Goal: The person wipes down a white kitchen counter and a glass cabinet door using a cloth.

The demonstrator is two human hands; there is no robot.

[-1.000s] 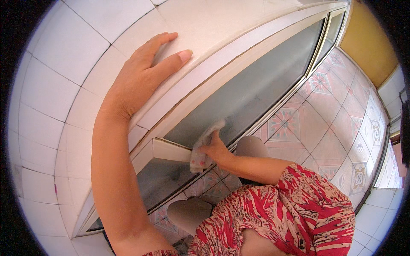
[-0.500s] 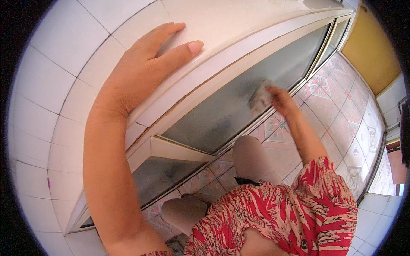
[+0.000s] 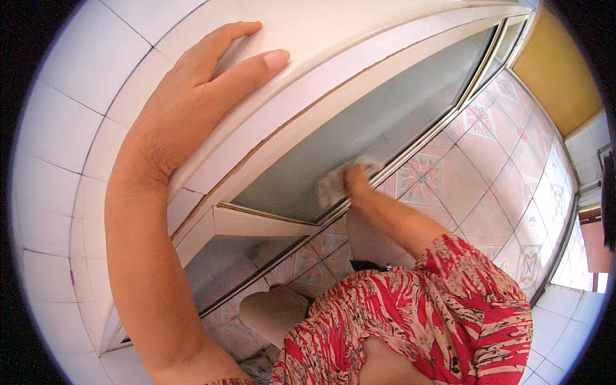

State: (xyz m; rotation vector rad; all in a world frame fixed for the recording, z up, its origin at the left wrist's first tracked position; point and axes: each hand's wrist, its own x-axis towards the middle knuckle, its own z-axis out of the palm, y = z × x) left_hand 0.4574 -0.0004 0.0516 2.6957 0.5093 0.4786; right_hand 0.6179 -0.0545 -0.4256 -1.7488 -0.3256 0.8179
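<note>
My left hand (image 3: 199,86) lies on the white tiled countertop (image 3: 321,29), thumb and index finger spread apart near its front edge; it holds nothing. Below the counter, my right hand (image 3: 357,183) presses a pale cloth (image 3: 330,187) against a grey glass cabinet door (image 3: 282,163), low down near the bottom rail. The cloth is blurred by motion, and my right fingers are partly hidden in it. Left of that door, a second glass panel (image 3: 221,266) sits below a white frame corner.
A metal sliding track (image 3: 443,125) runs along the cabinet's base. Patterned floor tiles (image 3: 449,170) spread out to the right. A yellow panel (image 3: 558,70) stands at the far right. My knees (image 3: 273,308) are bent close to the cabinet.
My right hand has moved the cloth left and lower across the glass, toward the door's near corner. My left hand remains on the counter; the whole view has shifted slightly.
</note>
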